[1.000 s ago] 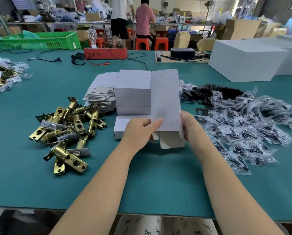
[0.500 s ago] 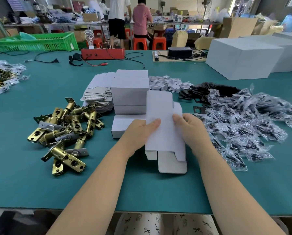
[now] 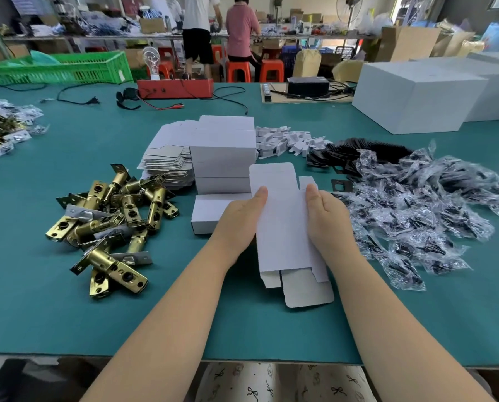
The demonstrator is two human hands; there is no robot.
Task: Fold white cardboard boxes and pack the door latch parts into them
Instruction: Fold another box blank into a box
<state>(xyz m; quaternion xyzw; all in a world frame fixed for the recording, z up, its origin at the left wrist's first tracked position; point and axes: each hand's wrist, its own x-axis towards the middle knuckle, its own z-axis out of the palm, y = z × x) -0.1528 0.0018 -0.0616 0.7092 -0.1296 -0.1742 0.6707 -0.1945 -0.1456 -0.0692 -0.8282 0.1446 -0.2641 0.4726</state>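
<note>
Green tabletop (image 3: 39,285) carries everything, laid out in arm's reach, I judge so each part can be picked without shifting my seat

Big white cartons (image 3: 416,94) sit far right at the back, well apart from the work; probably for finished packs

Heap of bagged parts (image 3: 430,210) lies to my right, brass door latches (image 3: 117,216) piled to my left; the space between them is where I fold

Stack of folded white boxes (image 3: 223,158) stands ahead of my hands, one lying flat at its foot, with the pile of flat blanks (image 3: 167,163) touching its left side, so supply and output sit together

Flat box blank (image 3: 283,227) is held just above the tabletop in front of me, long way pointing away, its flaps hanging at the near end

Left hand (image 3: 239,224) grips the blank's left edge, thumb on top, fingers hidden beneath. Right hand (image 3: 329,221) grips the right edge the same way. Holding both long edges, I judge, lets me squeeze inward and pop the sleeve open. No latch packed in this one yet
</note>
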